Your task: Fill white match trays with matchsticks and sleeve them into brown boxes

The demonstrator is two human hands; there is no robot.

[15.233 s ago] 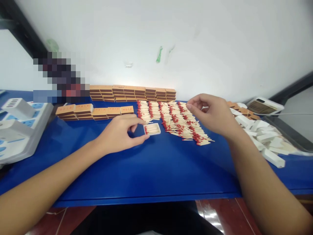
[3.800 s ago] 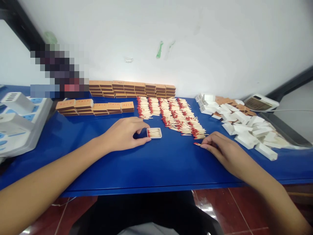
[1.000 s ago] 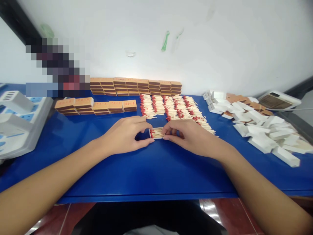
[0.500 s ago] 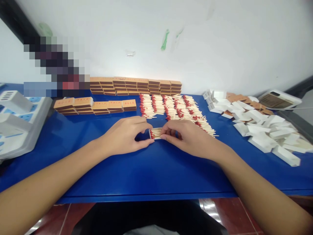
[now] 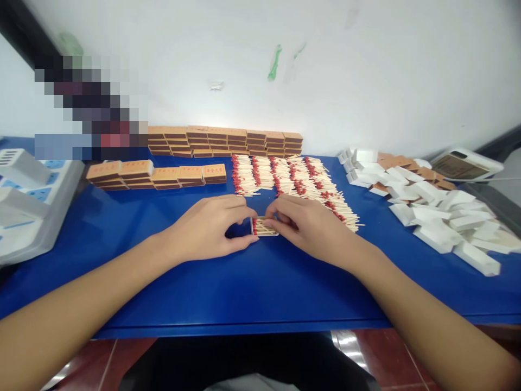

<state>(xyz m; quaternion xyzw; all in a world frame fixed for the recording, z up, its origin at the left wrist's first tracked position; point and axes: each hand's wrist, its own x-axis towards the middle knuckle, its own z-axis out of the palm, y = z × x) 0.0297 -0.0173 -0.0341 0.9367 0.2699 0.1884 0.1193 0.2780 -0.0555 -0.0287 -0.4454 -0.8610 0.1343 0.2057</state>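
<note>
A small white matchbox tray lies on the blue table, filled with red-headed matches. My left hand grips its left end between thumb and fingers. At the tray's right part, my right hand has thumb and fingertips closed together over the matches; whether a match is pinched there is hidden. Just behind my hands, piles of loose matches lie in rows, heads mostly to the left.
Stacked orange matchboxes line the wall, with a shorter row of matchboxes in front. White empty trays are heaped at right, near a pale device. A grey-white holder stands at far left on the blue table.
My right hand's fingertips have shifted slightly left over the tray, and more of the tray's right end shows. My left hand keeps its hold at the left end.
</note>
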